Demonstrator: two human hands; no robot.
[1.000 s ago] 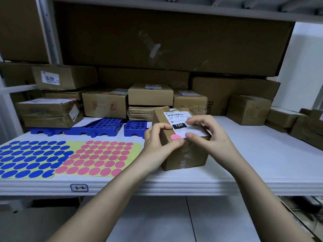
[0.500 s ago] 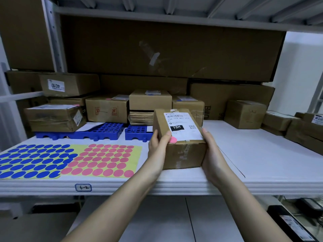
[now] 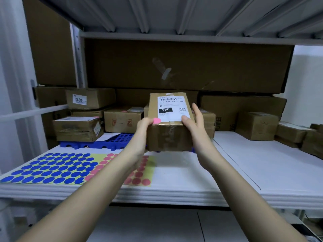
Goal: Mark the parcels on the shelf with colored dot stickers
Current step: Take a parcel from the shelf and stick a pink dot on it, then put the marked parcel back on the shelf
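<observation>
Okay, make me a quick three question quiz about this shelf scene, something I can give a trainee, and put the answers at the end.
1. True or false: the parcel held by the left hand and right hand is resting flat on the shelf.
2. What colour is the dot sticker on that parcel's top? A) blue B) pink C) green
3. Fill in: the big black code on the parcel's white label reads ____.

Key
1. False; both hands hold it up off the shelf board.
2. B; it sits at the label's near left corner.
3. 15H.
</observation>
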